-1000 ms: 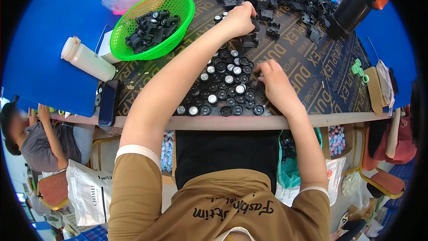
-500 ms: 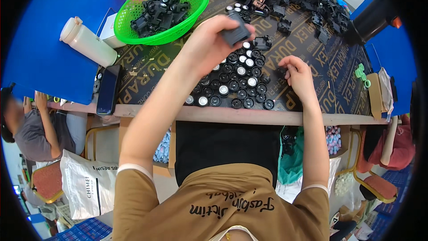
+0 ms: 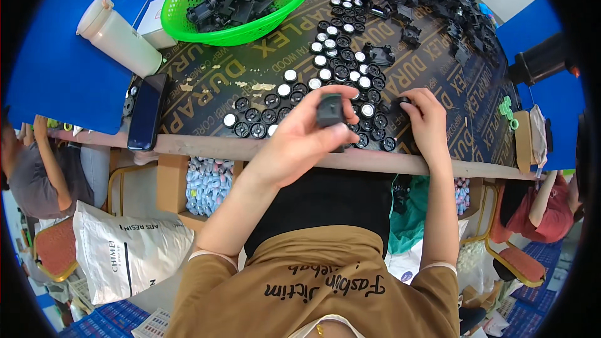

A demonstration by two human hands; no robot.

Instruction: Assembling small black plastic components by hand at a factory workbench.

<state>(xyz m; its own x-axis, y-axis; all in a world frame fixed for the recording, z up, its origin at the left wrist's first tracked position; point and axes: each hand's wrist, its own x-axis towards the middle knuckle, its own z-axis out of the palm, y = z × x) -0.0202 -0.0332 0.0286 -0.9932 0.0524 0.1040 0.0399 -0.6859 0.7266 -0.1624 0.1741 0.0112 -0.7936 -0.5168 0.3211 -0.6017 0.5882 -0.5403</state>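
Note:
My left hand (image 3: 294, 138) is closed round a dark plastic toy-car chassis (image 3: 330, 111), held up near the table's front edge, above the wheels. To its right my right hand (image 3: 429, 124) rests at the table, its fingertips pinching a small black wheel (image 3: 402, 101). Small toy wheels (image 3: 269, 114) are spread over the patterned tabletop beneath and left of my left hand, some showing white hub faces and others black. A single black chassis (image 3: 379, 55) lies beyond them.
At the far left a green basket (image 3: 300, 0) holds black chassis. A heap of black chassis (image 3: 413, 0) covers the far right. A white bottle (image 3: 119, 36) and a phone (image 3: 146, 112) are at left; a black cylinder (image 3: 541, 59) and green rings (image 3: 508, 112) are at right.
My left hand has come down toward the front edge with the chassis, which is turned more upright. My right hand stays near the same spot. The view has shifted slightly.

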